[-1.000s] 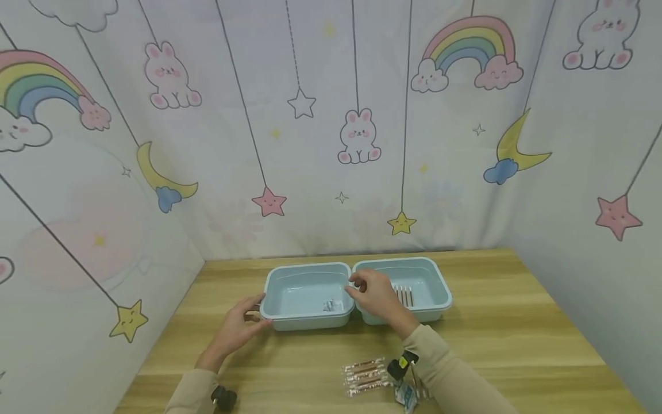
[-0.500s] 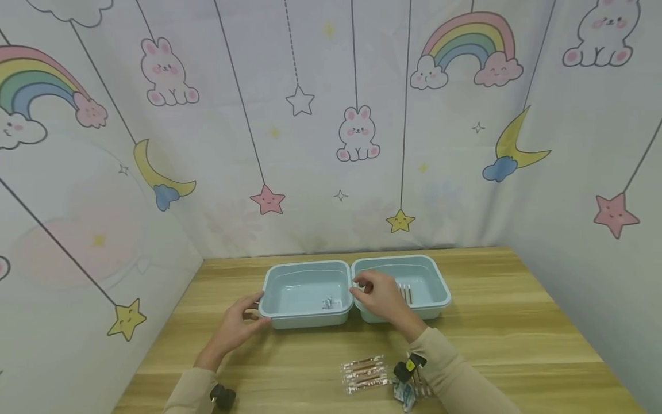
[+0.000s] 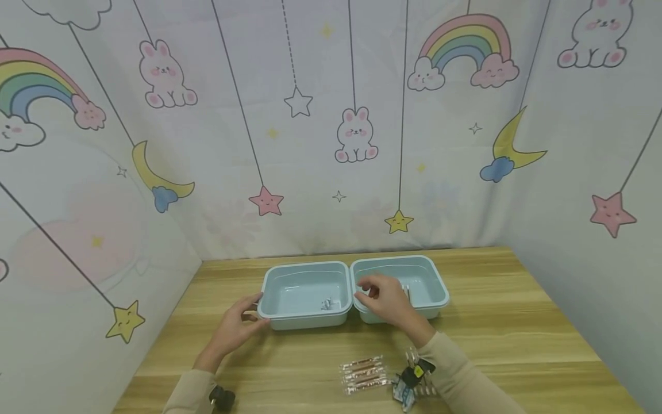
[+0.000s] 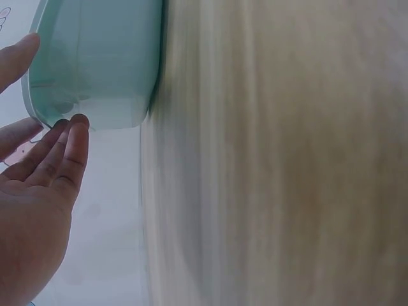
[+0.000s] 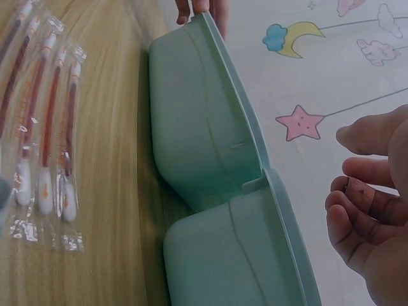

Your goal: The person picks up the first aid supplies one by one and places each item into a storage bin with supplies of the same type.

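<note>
My left hand (image 3: 235, 328) rests its fairly straight fingers and thumb on the left end of the left pale-blue plastic basin (image 3: 310, 323). In the left wrist view, the fingertips touch the basin (image 4: 102, 64) at its rim. Over the left part of the right basin (image 3: 431, 312) hovers my right hand (image 3: 385, 300), fingers loosely bent. The right wrist view shows nothing in that hand (image 5: 376, 197), which is apart from the basins. A small crumpled silvery-white piece (image 3: 327, 303) lies in the left basin. Thin sticks (image 3: 406, 292) in the right basin are mostly hidden by the hand.
Wrapped brown-liquid cotton swabs (image 3: 364, 375) lie in a row on the wooden table (image 3: 289, 374). Beside them, partly under the right wrist's camera, are a blue-and-white crumpled packet (image 3: 403, 397) and more swabs (image 3: 426, 388). Patterned cloth walls (image 3: 310, 230) stand behind and at both sides.
My right hand has drifted slightly to the right, away from the rim between the basins, covering more of the sticks. My left hand stays at the left basin.
</note>
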Demonstrator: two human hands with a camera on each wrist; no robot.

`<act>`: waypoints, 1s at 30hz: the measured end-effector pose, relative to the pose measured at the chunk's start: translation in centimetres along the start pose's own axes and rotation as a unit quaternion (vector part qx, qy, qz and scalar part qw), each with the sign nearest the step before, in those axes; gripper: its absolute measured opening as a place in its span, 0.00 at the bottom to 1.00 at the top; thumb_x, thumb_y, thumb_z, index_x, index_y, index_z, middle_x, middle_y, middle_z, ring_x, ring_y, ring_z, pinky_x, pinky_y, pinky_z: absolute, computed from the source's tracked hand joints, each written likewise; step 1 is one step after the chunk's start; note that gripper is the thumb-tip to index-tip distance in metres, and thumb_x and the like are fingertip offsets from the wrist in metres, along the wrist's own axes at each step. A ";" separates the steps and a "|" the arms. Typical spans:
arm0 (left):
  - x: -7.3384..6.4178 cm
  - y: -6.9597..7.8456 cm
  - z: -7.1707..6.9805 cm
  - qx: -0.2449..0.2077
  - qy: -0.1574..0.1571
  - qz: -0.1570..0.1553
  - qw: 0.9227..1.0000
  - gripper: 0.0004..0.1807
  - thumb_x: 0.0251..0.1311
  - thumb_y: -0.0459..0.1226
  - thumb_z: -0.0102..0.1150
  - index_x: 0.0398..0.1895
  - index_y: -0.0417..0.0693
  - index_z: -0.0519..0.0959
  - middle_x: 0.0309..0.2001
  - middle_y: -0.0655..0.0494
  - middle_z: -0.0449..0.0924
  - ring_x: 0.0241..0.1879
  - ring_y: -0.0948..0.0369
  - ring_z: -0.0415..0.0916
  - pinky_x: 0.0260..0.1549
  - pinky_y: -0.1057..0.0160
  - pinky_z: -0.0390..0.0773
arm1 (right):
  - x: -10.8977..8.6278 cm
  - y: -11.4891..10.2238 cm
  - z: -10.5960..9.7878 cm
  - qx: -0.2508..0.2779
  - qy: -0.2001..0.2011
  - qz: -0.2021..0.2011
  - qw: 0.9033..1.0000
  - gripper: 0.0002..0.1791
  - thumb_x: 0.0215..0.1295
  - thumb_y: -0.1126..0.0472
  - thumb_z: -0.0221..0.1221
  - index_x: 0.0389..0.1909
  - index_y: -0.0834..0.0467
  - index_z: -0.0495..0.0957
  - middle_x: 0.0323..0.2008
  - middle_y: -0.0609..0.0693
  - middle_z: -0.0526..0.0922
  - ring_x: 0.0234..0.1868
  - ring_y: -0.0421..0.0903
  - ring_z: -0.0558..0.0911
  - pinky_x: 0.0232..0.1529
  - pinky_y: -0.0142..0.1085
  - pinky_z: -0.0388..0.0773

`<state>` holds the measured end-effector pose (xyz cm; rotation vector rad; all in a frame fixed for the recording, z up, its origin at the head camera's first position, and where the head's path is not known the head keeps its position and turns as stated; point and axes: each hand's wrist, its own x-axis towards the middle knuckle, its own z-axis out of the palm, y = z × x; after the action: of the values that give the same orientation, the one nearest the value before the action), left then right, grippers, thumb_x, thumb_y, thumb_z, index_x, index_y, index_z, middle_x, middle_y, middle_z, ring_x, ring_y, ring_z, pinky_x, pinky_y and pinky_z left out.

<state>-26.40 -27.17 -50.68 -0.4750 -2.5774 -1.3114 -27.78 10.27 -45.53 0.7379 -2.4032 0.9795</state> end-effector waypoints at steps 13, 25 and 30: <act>0.0 0.2 0.0 0.005 0.005 0.004 1.000 0.39 0.45 0.45 0.69 0.60 0.37 0.67 0.51 0.45 0.72 0.46 0.51 0.75 0.39 0.60 0.82 | -1.3 -0.3 -1.1 0.010 -0.007 0.008 1.000 0.12 0.51 0.56 0.66 0.36 0.57 0.82 0.28 0.46 0.82 0.23 0.36 0.76 0.24 0.25 0.75; 0.1 0.1 0.0 -0.002 0.001 0.005 1.000 0.40 0.45 0.46 0.69 0.60 0.36 0.67 0.51 0.42 0.72 0.47 0.49 0.75 0.40 0.61 0.82 | -2.4 0.4 -1.9 0.001 -0.017 -0.001 1.000 0.11 0.50 0.58 0.67 0.34 0.57 0.81 0.27 0.47 0.82 0.23 0.35 0.75 0.23 0.24 0.74; 0.1 0.1 0.0 -0.010 0.002 0.007 1.000 0.40 0.45 0.46 0.69 0.60 0.36 0.67 0.50 0.41 0.72 0.47 0.48 0.75 0.38 0.61 0.82 | -3.0 0.6 -2.1 0.000 -0.025 0.001 1.000 0.10 0.50 0.56 0.67 0.34 0.54 0.81 0.28 0.46 0.82 0.23 0.36 0.75 0.24 0.24 0.73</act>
<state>-26.40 -27.10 -50.55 -0.4932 -2.5562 -1.3328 -25.51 13.08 -46.16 0.7694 -2.4477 0.9737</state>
